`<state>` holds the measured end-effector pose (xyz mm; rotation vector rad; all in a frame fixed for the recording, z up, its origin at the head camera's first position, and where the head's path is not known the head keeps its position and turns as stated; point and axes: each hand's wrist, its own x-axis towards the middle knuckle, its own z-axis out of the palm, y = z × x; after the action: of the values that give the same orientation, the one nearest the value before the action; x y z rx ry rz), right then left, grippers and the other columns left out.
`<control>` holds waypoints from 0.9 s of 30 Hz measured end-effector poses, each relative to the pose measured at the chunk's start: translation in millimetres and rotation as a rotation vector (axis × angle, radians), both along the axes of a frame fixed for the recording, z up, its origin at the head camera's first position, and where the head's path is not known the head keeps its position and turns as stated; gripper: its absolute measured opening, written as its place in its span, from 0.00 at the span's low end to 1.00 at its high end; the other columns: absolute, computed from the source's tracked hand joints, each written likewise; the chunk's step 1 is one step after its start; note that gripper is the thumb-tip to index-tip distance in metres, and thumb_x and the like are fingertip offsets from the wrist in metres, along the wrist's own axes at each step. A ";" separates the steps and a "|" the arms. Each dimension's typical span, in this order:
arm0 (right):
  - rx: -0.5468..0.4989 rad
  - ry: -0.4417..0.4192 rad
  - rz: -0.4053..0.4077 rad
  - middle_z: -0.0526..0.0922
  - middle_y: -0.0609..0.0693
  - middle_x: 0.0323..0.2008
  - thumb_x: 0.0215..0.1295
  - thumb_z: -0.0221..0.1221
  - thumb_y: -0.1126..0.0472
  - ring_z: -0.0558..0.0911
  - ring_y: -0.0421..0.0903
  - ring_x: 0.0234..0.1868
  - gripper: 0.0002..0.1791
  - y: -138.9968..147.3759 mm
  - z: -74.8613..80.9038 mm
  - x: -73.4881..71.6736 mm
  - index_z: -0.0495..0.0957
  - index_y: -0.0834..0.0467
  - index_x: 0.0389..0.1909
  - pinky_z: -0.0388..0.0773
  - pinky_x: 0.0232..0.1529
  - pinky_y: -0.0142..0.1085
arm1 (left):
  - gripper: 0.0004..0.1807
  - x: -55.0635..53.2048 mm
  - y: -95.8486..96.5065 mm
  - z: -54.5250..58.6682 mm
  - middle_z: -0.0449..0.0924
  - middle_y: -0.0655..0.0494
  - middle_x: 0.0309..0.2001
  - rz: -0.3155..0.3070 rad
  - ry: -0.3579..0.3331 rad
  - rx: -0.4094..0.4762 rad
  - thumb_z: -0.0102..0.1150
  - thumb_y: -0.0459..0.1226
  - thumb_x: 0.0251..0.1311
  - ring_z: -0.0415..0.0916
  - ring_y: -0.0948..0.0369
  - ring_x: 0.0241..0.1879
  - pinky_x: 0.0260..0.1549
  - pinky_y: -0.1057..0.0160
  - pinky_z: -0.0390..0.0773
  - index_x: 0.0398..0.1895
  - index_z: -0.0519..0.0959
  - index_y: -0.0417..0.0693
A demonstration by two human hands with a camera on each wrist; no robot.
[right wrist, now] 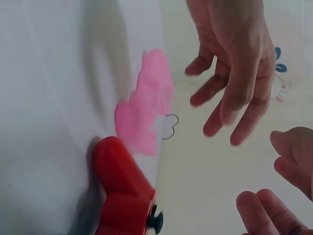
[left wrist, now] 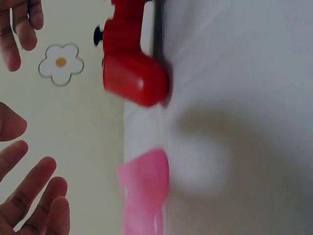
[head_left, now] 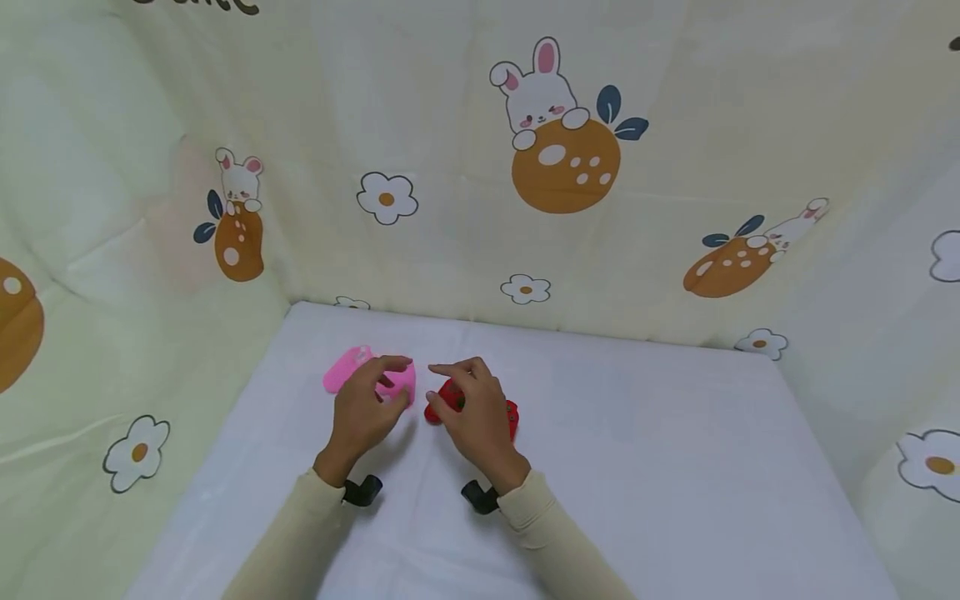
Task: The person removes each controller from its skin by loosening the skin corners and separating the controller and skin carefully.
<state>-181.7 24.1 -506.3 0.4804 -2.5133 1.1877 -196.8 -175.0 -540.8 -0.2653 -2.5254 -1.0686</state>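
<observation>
A red game controller (head_left: 450,392) with a black thumbstick (right wrist: 155,221) lies on the white table, partly hidden behind my right hand (head_left: 480,417). To its left is a pink, controller-shaped piece (head_left: 345,369), which looks like a soft cover; my left hand (head_left: 365,408) blocks part of it. Both hands hover above the table with fingers loosely bent and parted, fingertips facing each other across a small gap. Neither hand holds anything. In the left wrist view, the red controller (left wrist: 134,73) and the pink piece (left wrist: 146,181) sit apart from the fingers.
A white cloth (head_left: 637,467) covers the table, extending far to the right of the hands. Behind and at the sides hangs a cream curtain (head_left: 450,100) printed with rabbits, oranges and flowers. Each wrist wears a small black camera (head_left: 363,490).
</observation>
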 end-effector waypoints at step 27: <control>0.112 -0.149 -0.295 0.80 0.60 0.59 0.46 0.84 0.57 0.77 0.59 0.59 0.39 56.4 -49.9 26.9 0.84 0.49 0.64 0.75 0.55 0.53 | 0.38 -7.9 54.2 -28.1 0.85 0.52 0.60 -0.201 -0.137 -0.093 0.83 0.37 0.53 0.80 0.52 0.54 0.52 0.50 0.84 0.69 0.78 0.59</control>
<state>-154.8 80.5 -556.2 0.0417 -2.6692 1.0073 -204.7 -120.8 -568.9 -0.4969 -2.7214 -1.0766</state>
